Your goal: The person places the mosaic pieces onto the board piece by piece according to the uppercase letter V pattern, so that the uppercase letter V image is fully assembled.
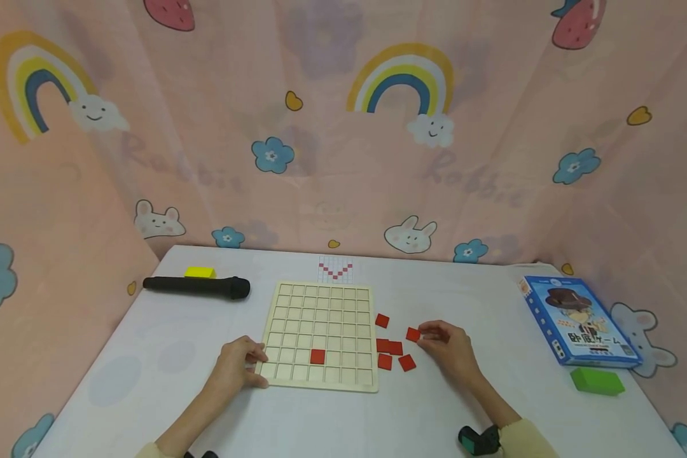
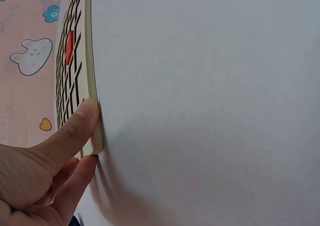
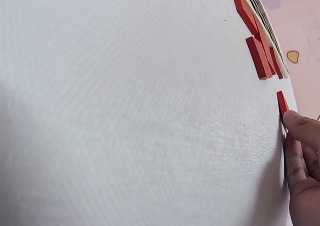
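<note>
While the left hand (image 1: 237,369) steadies the wooden grid board (image 1: 320,334) at its near left corner, thumb (image 2: 75,128) curled over the top edge and a finger tucked under the rim, the right hand (image 1: 449,346) sits out to the right of the board with its fingertips closed in a pinch on a red square tile (image 1: 413,334) that lies flat on the white table (image 1: 149,356). From the right wrist that same tile shows edge-on, a fingertip (image 3: 300,123) touching its end. One red tile (image 1: 317,357) already sits in a cell of the board, in the second row from the near edge, a little left of centre. Between the board's right edge and the pinching hand lie more loose red tiles: one alone further back (image 1: 381,320), and a small cluster (image 1: 394,353) nearer, some touching one another. Behind the board lies a small pattern card (image 1: 336,269) with a red V on a grid. Off to the left, well apart, a black cylinder (image 1: 197,287) lies on its side with a yellow block (image 1: 200,272) just behind it. At the far right lies a blue game box (image 1: 578,321), a green block (image 1: 597,380) just in front of it.
</note>
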### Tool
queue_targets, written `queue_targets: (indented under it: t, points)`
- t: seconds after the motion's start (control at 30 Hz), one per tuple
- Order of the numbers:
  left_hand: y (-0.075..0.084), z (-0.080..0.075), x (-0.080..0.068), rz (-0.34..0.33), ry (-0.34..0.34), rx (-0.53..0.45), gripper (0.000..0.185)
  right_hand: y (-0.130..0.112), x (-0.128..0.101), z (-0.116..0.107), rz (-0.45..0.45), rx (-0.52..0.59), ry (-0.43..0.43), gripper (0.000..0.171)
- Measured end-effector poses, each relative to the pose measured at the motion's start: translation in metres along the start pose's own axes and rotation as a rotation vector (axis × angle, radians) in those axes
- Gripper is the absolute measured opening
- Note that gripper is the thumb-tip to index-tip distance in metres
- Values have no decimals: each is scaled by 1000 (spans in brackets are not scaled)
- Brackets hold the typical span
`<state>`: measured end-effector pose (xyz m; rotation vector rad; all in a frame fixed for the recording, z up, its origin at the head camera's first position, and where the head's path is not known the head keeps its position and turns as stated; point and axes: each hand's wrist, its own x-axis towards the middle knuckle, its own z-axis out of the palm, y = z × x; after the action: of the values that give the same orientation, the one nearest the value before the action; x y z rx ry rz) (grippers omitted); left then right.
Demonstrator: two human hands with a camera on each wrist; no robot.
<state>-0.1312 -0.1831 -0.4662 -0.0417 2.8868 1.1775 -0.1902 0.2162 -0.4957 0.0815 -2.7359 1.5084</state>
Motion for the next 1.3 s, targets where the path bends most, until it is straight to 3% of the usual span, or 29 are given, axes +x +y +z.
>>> queue_targets:
  t: [0.2,0.57,0.8,1.3]
  points:
    - [-1,-1,-1,14,8,-18,40,6,1,-6,-45,18,-24,30]
    - [0,-1,-1,-5,-1,-13,41,9,0,-13,-33,79,-15,33]
    - [0,0,-1,37,27,-15,41,1,1,-14,1,59,-10,31]
    - [1,-1,-4,58,43,-33,41,-16,-2,-9,16,55,-21,33]
